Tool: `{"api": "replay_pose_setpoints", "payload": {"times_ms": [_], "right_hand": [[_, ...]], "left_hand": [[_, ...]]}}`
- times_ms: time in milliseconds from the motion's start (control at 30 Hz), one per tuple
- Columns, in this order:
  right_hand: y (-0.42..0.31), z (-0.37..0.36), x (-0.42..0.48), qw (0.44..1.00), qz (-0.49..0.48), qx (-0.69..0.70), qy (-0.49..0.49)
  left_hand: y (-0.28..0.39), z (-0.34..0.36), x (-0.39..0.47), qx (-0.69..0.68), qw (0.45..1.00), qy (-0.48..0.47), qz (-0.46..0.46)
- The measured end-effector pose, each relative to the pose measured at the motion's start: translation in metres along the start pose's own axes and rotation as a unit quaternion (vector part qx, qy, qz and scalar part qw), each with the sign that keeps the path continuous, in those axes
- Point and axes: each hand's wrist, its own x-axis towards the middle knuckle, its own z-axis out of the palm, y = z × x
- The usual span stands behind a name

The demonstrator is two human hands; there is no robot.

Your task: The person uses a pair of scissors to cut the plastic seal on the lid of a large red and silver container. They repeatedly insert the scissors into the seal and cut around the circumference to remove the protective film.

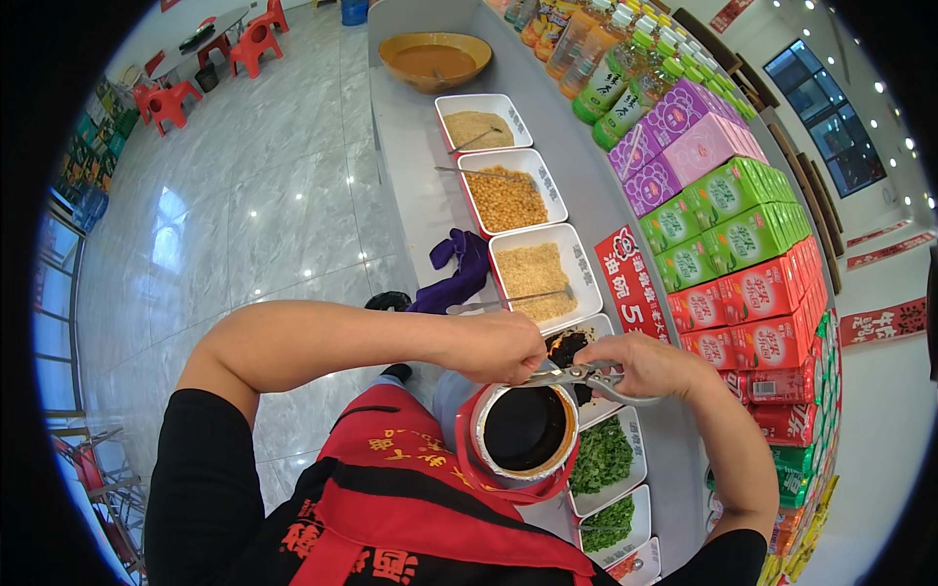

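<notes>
In front of me stands a bucket with a red collar and a foil-lined rim (480, 432), holding dark liquid (523, 428). My right hand (648, 366) grips the handles of metal scissors (579, 373), whose blades point left over the bucket's far edge. Next to the blade end is my left hand (506, 350), its fingers curled close to the foil; what lies between them is hidden. Partly behind both hands, a white tray holds a dark condiment (568, 346).
White trays of chopped herbs (602, 455), crumbs (538, 275) and yellow pellets (506, 199) line the counter. A purple cloth (462, 267) lies beside them. Farther back sits a brown bowl (436, 62). Drink cartons (733, 242) and green-tea bottles (623, 88) are stacked to the right.
</notes>
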Motion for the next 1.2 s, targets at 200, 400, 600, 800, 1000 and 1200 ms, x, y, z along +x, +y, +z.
{"api": "replay_pose_setpoints", "payload": {"times_ms": [200,400,600,800,1000,1200], "right_hand": [[0.015,0.003,0.006,0.998,-0.055,-0.019,0.023],[0.015,0.002,0.008,0.998,-0.047,-0.024,0.018],[0.015,0.002,0.013,1.000,-0.007,0.008,-0.007],[0.007,-0.001,0.014,1.000,0.023,-0.007,-0.015],[0.010,0.000,0.012,0.999,-0.029,-0.037,0.018],[0.009,-0.005,0.018,0.990,-0.093,-0.094,0.044]], "left_hand": [[0.007,-0.003,-0.005,-0.019,1.000,0.011,-0.001],[0.005,0.001,-0.006,-0.020,0.999,0.025,-0.003],[0.005,0.003,-0.006,-0.024,0.999,0.036,-0.005],[0.006,0.003,-0.010,-0.032,0.999,0.041,-0.010],[0.006,0.005,-0.016,-0.067,0.996,0.047,-0.028],[0.003,0.012,-0.026,-0.117,0.989,0.075,-0.041]]}}
